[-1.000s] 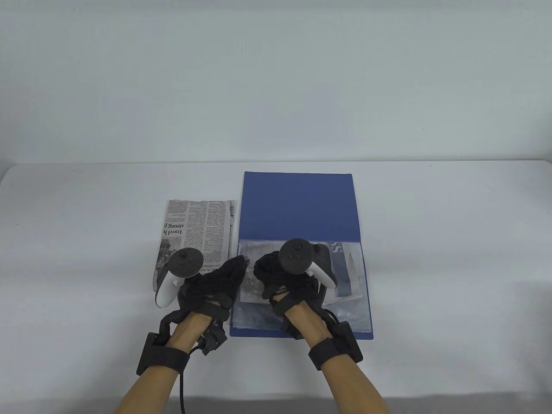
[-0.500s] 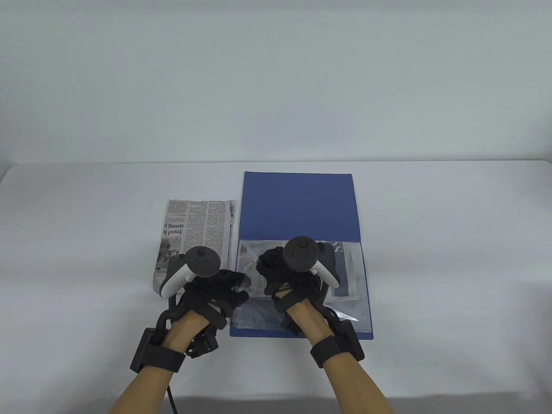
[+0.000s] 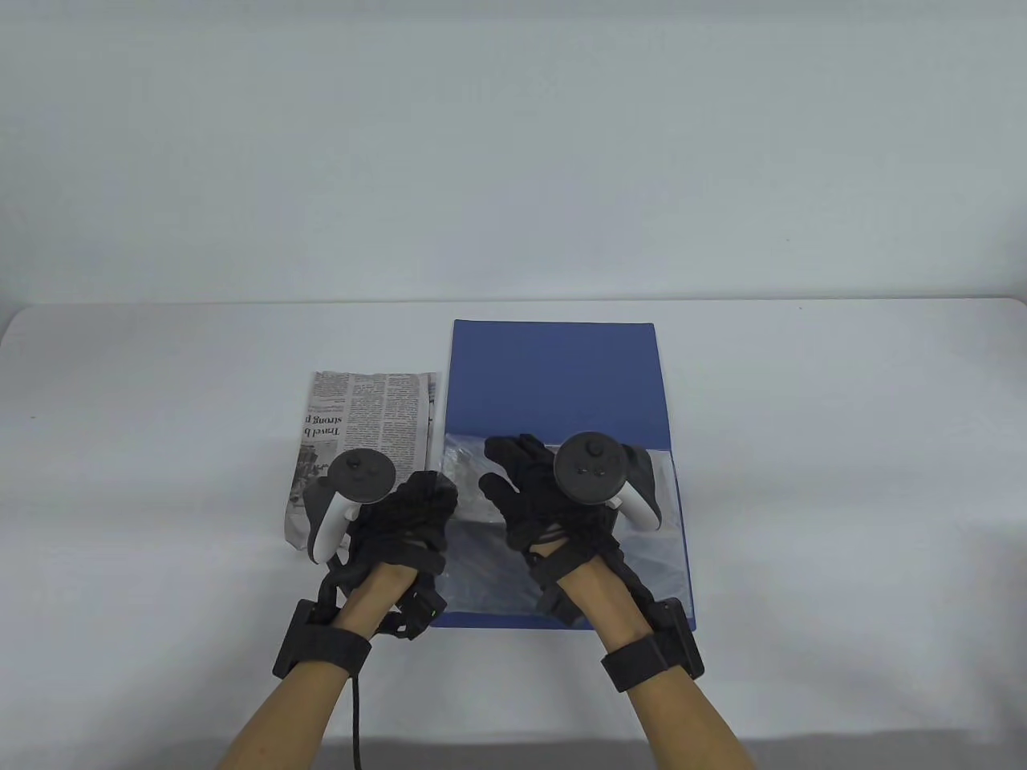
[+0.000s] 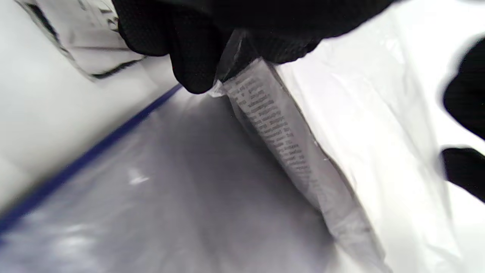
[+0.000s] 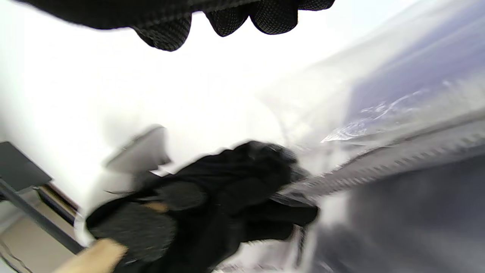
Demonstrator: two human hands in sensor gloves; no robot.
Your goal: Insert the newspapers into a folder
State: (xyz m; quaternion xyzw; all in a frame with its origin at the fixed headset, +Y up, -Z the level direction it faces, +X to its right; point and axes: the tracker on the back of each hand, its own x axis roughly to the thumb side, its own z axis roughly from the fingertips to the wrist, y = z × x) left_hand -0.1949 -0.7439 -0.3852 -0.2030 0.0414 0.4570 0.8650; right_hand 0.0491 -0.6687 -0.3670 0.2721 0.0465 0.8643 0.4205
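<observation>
- Your left hand [image 3: 405,521] pinches the left edge of the clear sleeve [image 3: 562,561] together with the near edge of a newspaper sheet [image 4: 273,125] already inside it; the left wrist view shows the plastic and the printed strip caught between its fingers [image 4: 189,57].
- Your right hand [image 3: 545,497] lies spread and unclenched on top of the sleeve, gripping nothing, fingers pointing toward the folder's far flap.
- The blue folder [image 3: 554,377] lies unfolded on the white surface [image 3: 842,481], the sleeve over its near half.
- A second folded newspaper [image 3: 365,433] sits just beside the folder's left edge, not yet inserted; your left hand's tracker hangs over its near end.
- Risk, as a judgement: the sheet looks only partly seated, so pressing forward with the flat palm could crumple or jam it against the plastic instead of sliding it in.
- A hard pinch on thin newsprint may tear the edge.
- Letting the left-hand pinch go too soon could let the sleeve mouth collapse before the second newspaper goes in.
</observation>
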